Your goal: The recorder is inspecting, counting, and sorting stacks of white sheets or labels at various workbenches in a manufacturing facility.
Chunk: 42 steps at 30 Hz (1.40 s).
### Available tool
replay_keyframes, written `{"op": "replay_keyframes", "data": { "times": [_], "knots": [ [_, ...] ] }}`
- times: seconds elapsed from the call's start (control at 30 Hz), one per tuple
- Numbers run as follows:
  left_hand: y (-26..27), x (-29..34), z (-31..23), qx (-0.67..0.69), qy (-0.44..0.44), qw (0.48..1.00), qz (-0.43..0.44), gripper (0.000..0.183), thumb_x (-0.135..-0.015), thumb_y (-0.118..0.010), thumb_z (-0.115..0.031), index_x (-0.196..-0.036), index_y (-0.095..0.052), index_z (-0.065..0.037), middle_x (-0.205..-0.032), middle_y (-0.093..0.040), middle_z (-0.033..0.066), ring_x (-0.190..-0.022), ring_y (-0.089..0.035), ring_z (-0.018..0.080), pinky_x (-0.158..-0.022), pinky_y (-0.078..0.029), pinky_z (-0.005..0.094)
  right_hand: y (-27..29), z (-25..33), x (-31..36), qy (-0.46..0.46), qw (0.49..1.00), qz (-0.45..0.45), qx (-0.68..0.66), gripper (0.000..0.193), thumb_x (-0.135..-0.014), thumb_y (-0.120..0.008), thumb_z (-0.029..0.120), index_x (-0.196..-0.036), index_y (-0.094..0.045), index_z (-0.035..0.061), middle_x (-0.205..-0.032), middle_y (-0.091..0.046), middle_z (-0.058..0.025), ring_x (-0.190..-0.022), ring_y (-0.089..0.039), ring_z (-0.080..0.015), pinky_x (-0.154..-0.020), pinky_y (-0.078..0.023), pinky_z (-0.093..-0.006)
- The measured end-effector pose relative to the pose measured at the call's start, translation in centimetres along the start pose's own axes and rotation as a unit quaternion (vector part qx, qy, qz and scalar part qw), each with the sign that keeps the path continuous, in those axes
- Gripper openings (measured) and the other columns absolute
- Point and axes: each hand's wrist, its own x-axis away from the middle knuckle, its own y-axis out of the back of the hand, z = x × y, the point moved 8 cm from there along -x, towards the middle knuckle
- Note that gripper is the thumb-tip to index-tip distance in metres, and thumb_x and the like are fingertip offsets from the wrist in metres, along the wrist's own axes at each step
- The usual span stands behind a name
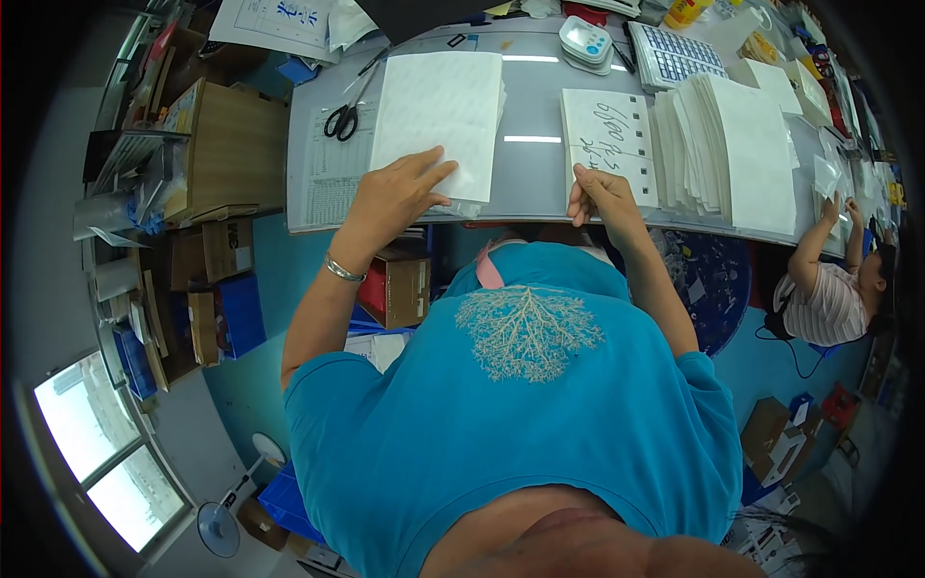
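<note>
My left hand (pixel 405 193) lies on the lower left part of a stack of white paper-like sheets (pixel 438 106), its fingers spread and stretched out. My right hand (pixel 605 197) is at the near edge of a white card with handwriting and dark square marks (pixel 605 125). Its fingers are curled in under the thumb, and whatever they hold, if anything, is hidden. To the right of that card stands a thick, fanned row of white paper packets (pixel 718 144). Black-handled scissors (pixel 342 121) rest left of the white stack, on a printed sheet (pixel 328 178).
A small round-cornered scale (pixel 586 40) and a tray of small blue-and-white pieces (pixel 674 58) are at the table's far side. Cardboard boxes (pixel 400 289) stand below the table. Wooden shelving (pixel 236 144) is at left. Another person (pixel 829 299) works at the far right.
</note>
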Motion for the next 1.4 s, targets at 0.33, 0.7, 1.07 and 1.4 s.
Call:
{"op": "replay_keyframes", "data": {
  "times": [0.33, 0.7, 1.07, 1.4],
  "knots": [
    [-0.8, 0.6, -0.5, -0.041, -0.049, 0.995, -0.071, 0.028, -0.084, -0.061, -0.015, -0.111, -0.058, -0.007, -0.111, -0.064, 0.0094, -0.090, -0.067, 0.0215, -0.070, -0.055, 0.0296, -1.3, -0.2, -1.4, 0.032, 0.992, -0.060, -0.108, 0.025, -0.095, -0.050, 0.021, -0.087, -0.062, 0.0010, -0.077, -0.063, -0.0063, -0.067, -0.063, -0.0129, -0.059, -0.051, -0.0227],
    [5.0, -0.2, -0.7, -0.076, -0.024, 0.974, -0.213, 0.027, -0.081, -0.061, -0.006, -0.108, -0.060, -0.005, -0.100, -0.068, 0.0084, -0.084, -0.068, 0.0201, -0.067, -0.055, 0.0290, -8.7, 6.2, -7.6, 0.003, 0.998, 0.005, -0.066, 0.044, -0.095, -0.047, 0.036, -0.113, -0.056, -0.0035, -0.096, -0.066, -0.0123, -0.084, -0.066, -0.0178, -0.069, -0.055, -0.0272],
    [3.4, 0.9, -0.5, -0.006, 0.006, 0.986, -0.165, 0.050, -0.081, -0.067, -0.021, -0.126, -0.051, -0.005, -0.129, -0.054, 0.0132, -0.117, -0.053, 0.0281, -0.096, -0.045, 0.0366, -9.0, 7.9, -10.0, 0.113, 0.993, -0.004, 0.026, 0.029, -0.091, -0.061, 0.020, -0.113, -0.059, 0.0016, -0.095, -0.064, -0.0045, -0.085, -0.062, -0.0111, -0.074, -0.052, -0.0253],
    [2.4, 1.8, 12.2, 0.619, 0.210, 0.685, -0.322, 0.059, -0.081, -0.075, -0.020, -0.129, -0.047, 0.000, -0.115, -0.061, 0.0100, -0.105, -0.057, 0.0167, -0.093, -0.045, 0.0319, -11.1, 11.9, -6.4, 0.384, 0.915, 0.007, 0.119, 0.023, -0.093, -0.058, 0.010, -0.114, -0.054, 0.0002, -0.092, -0.063, -0.0041, -0.084, -0.058, -0.0076, -0.075, -0.047, -0.0232]
  ]
}}
